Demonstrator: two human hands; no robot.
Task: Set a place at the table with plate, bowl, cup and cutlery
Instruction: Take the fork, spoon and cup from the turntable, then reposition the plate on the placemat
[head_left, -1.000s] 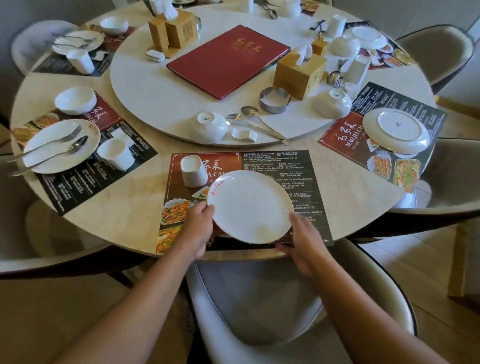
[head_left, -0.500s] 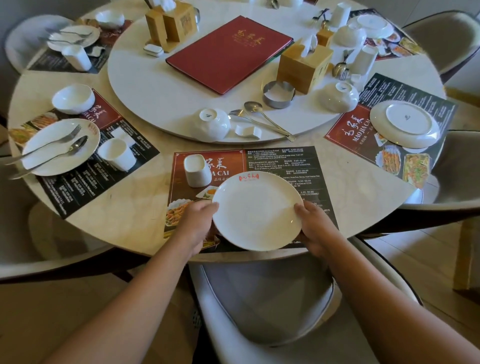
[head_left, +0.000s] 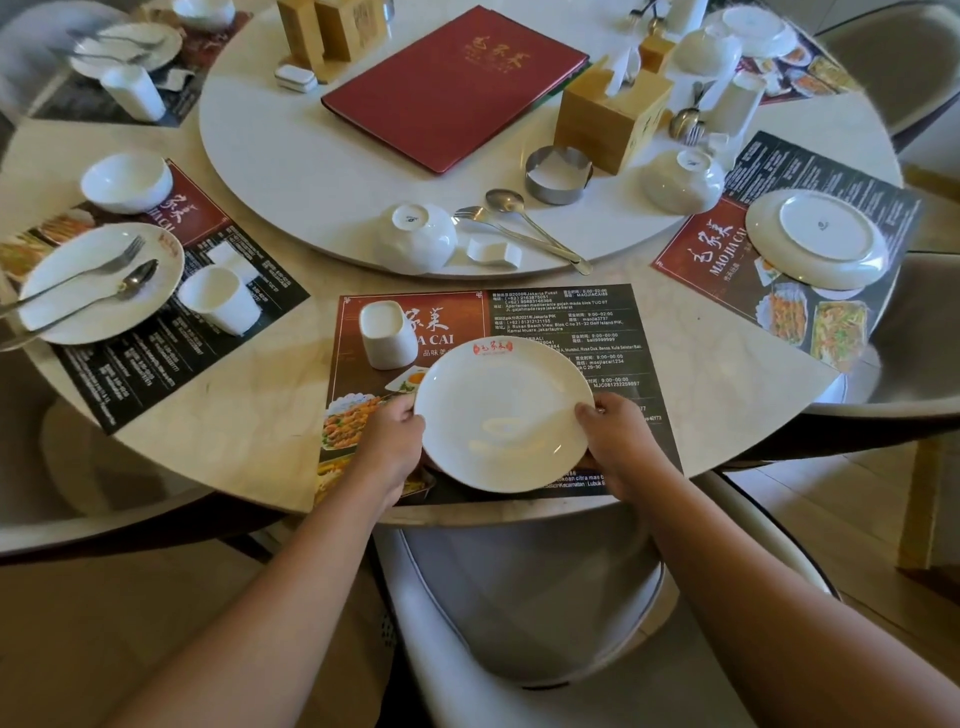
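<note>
Gripping round white ceramic plate (head_left: 503, 413) at opposite rims: left hand (head_left: 390, 446), right hand (head_left: 619, 441); plate over dark printed placemat (head_left: 561, 317), white cup (head_left: 387, 334) just beside.

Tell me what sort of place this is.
Most likely a Chinese restaurant: a turntable sits in the middle of the round table, on it lies a red menu folder with gold characters, and printed placemats show dish photos and branch addresses, under a logo-stamped plate.
</note>
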